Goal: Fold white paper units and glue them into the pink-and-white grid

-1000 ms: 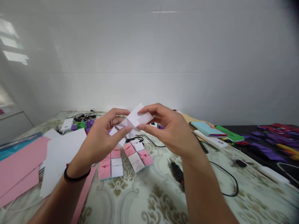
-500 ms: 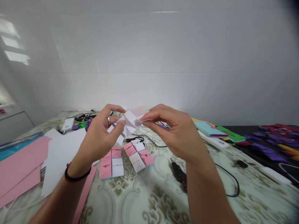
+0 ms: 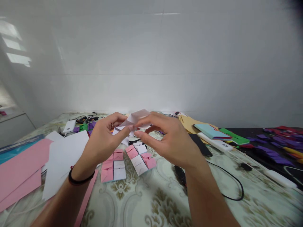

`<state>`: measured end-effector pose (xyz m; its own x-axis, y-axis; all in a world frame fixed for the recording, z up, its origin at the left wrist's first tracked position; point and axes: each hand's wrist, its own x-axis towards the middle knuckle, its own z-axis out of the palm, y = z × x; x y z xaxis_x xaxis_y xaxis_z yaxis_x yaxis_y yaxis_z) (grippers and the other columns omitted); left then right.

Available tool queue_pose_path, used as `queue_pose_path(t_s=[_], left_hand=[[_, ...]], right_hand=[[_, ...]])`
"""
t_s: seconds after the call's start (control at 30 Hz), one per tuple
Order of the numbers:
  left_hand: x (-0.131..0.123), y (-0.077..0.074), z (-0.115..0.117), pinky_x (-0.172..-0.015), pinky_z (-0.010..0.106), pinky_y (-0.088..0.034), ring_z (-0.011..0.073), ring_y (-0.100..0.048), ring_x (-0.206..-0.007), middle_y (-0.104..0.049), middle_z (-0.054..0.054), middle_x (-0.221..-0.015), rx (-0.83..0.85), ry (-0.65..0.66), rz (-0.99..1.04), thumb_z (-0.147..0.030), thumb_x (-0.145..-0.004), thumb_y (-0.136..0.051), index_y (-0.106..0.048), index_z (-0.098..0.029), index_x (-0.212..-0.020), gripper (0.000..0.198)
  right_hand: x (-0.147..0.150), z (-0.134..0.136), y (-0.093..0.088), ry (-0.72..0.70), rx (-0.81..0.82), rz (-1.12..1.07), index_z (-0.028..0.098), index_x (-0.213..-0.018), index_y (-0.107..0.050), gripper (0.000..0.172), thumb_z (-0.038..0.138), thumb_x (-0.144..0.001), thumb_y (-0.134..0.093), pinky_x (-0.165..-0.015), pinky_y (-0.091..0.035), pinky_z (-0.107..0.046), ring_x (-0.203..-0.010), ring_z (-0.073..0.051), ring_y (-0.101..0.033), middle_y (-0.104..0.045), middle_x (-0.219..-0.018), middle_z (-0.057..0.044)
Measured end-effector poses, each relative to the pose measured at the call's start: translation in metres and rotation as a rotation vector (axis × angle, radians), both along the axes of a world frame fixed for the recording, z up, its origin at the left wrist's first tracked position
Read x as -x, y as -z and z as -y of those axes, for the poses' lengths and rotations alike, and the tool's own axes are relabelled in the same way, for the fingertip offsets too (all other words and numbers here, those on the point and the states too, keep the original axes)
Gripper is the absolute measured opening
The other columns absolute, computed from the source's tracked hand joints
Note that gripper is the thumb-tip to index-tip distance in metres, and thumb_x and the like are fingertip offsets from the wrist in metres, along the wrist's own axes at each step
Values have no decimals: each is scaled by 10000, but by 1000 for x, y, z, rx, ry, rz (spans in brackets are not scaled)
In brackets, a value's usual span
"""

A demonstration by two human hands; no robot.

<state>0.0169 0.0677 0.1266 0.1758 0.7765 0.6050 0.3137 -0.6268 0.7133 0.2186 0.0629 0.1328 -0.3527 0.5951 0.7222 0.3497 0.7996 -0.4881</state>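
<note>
A white folded paper (image 3: 136,117) with creases and flaps is held up above the table in front of me. My left hand (image 3: 105,132) pinches its near left part between thumb and fingers. On the other side my right hand (image 3: 163,135) has its fingertips at the paper's near right edge, the thumb slightly apart from the forefinger. Part of the paper is hidden behind the fingers. Below lie two folded pink-and-white paper squares, a left one (image 3: 113,167) and a right one (image 3: 140,159).
Pink sheets (image 3: 23,167) and white sheets (image 3: 66,154) lie at left. A black-handled tool (image 3: 180,175) is partly behind my right arm. A black phone-like slab (image 3: 201,145), a white power bank (image 3: 214,141), coloured papers (image 3: 211,130) and a black cable (image 3: 236,179) lie at right.
The white paper has been turned and tilted, showing a broader face. My right hand has moved left, closer to my left thumb, and its fingers have loosened a little.
</note>
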Motion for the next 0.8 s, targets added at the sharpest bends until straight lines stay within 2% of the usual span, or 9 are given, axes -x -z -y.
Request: queue_pose_path(t_s=[0.13, 0.27, 0.33, 0.4, 0.47, 0.5, 0.57, 0.67, 0.8], left_hand=[[-4, 1, 1, -705, 287, -514, 177, -701, -782, -757, 7, -835, 40, -11, 102, -244, -910, -738, -726, -213, -894, 38], [-11, 2, 4, -657, 266, -534, 152, -696, -693, -753, -5, -787, 78, -1, 210, -220, -894, -742, -707, -201, -916, 46], [-14, 3, 5, -647, 253, -544, 146, -700, -685, -749, -16, -772, 60, -14, 260, -199, -878, -743, -697, -204, -928, 68], [-16, 4, 5, -632, 241, -549, 152, -707, -708, -741, -21, -762, 33, -32, 298, -162, -845, -746, -696, -209, -922, 103], [-17, 6, 5, -617, 236, -547, 160, -706, -725, -736, -19, -761, 14, -35, 314, -144, -818, -756, -699, -216, -907, 128], [-18, 6, 4, -607, 237, -542, 160, -698, -715, -732, -18, -755, 9, -30, 315, -151, -815, -766, -698, -218, -899, 127], [-19, 7, 4, -581, 240, -524, 154, -670, -661, -713, -20, -722, 7, -20, 310, -206, -839, -782, -694, -219, -887, 101], [-19, 7, 4, -583, 248, -511, 144, -646, -625, -682, -23, -685, -14, -8, 280, -281, -914, -744, -676, -217, -845, 116], [-19, 6, 4, -635, 263, -506, 151, -648, -665, -671, -20, -683, -86, -91, 164, -256, -961, -669, -651, -212, -788, 180]], right_hand=[[7, -1, 3, 115, -160, -10, 223, -878, -698, 86, 181, -950, -719, -738, -591, -330, -803, -175, -686, -724, -907, -20], [20, -1, 10, 188, -279, -80, 258, -1021, -619, 155, 127, -952, -664, -808, -588, -360, -896, -202, -707, -733, -1014, -27], [27, 0, 13, 202, -264, -160, 287, -1137, -575, 265, 122, -943, -646, -823, -596, -381, -923, -216, -716, -722, -1087, -33], [31, 1, 14, 147, -182, -257, 312, -1254, -515, 426, 97, -912, -648, -869, -600, -390, -993, -223, -721, -705, -1161, -41], [34, 0, 14, 68, -57, -356, 323, -1291, -490, 507, 87, -877, -663, -895, -601, -376, -1051, -218, -715, -698, -1168, -37], [35, -1, 14, 38, 9, -398, 318, -1264, -514, 482, 93, -866, -667, -889, -603, -364, -1057, -214, -713, -702, -1145, -31], [35, -4, 12, 3, 117, -447, 289, -1131, -606, 324, 117, -862, -662, -845, -602, -338, -1027, -204, -710, -716, -1076, -21], [34, -9, 12, -25, 188, -457, 250, -937, -687, 102, 167, -897, -644, -791, -590, -317, -949, -192, -702, -741, -969, -18], [35, -14, 13, -22, 218, -513, 252, -915, -700, 73, 192, -892, -666, -796, -596, -321, -908, -185, -708, -762, -937, -11]])
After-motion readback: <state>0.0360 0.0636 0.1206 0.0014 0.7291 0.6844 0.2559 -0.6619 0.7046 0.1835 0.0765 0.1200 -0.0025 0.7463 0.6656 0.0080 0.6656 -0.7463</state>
